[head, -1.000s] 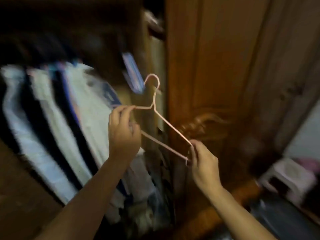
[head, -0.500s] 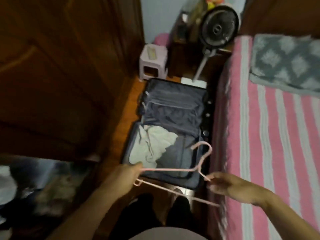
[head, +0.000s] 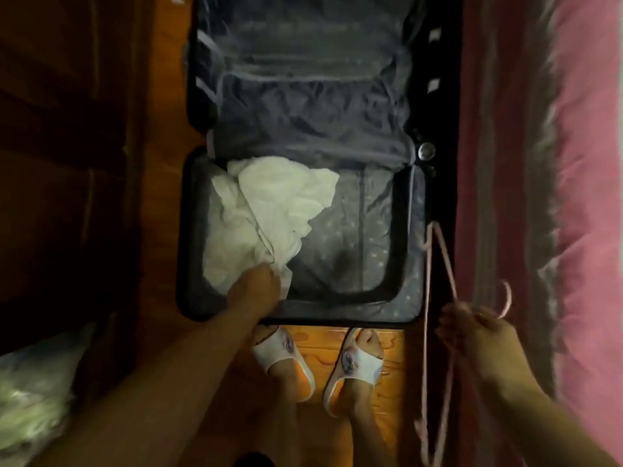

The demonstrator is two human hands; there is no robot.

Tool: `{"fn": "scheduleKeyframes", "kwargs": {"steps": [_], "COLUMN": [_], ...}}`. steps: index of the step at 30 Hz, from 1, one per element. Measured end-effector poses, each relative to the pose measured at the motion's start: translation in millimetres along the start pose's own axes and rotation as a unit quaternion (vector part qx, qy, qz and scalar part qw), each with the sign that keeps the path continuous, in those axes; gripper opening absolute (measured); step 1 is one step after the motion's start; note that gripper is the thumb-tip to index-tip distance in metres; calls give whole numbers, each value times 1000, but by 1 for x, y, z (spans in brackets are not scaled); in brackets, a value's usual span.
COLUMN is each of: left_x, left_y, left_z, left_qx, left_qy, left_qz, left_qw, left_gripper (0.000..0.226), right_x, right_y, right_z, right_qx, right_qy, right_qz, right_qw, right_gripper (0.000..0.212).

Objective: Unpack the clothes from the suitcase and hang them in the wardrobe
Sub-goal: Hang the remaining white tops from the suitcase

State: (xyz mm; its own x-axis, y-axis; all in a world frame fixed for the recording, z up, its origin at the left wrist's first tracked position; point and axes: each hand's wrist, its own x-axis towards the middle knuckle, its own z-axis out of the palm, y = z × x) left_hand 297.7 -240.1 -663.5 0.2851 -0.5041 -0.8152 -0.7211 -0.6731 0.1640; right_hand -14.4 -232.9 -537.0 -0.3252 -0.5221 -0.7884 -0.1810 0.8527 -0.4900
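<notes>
Left hand [head: 253, 288] curled into white garment [head: 269, 217] – lying in near-left half of open suitcase [head: 409, 264]. Right hand [head: 475, 335] grips pink hanger [head: 444, 261] right of suitcase, beside bed [head: 586, 197].

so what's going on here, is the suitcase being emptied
Yes. A person stands at the foot of an open suitcase on the floor. Their left hand reaches in and takes hold of the white garment, while the right hand holds pink hangers beside the bed.
</notes>
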Motion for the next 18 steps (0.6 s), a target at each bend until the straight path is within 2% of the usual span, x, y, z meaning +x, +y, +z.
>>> {"fn": "scheduleKeyframes", "kwargs": {"steps": [3, 6, 9, 11, 13, 15, 18], "left_x": [98, 169, 200, 183, 139, 81, -22], "left_y": [-7, -3, -2, -5, -11, -10, 13], "left_z": [35, 60, 71, 77, 81, 71, 19], "left_qx": [-36, -121, -102, -63, -79, -123, -253], "left_qy": [6, 56, 110, 138, 127, 118, 155], "left_qz": [-57, -116, -107, -85, -43, 0, 55], "left_qw": [998, 984, 983, 985, 988, 985, 953], "left_gripper": [45, 55, 46, 43, 44, 43, 30], "right_x": [51, 86, 94, 85, 63, 35, -9], "right_y": [22, 49, 67, 68, 65, 50, 16], "right_z": [43, 73, 88, 88, 80, 70, 49], "right_qx": [32, 39, 53, 41, -1, -40, -100], "right_qy": [42, 47, 51, 54, 49, 42, 17], "right_qz": [-17, -21, -29, -18, -17, -25, -60], "right_qw": [998, 998, 997, 998, 999, 998, 993], "right_gripper": [24, 28, 29, 27, 26, 23, 15]}}
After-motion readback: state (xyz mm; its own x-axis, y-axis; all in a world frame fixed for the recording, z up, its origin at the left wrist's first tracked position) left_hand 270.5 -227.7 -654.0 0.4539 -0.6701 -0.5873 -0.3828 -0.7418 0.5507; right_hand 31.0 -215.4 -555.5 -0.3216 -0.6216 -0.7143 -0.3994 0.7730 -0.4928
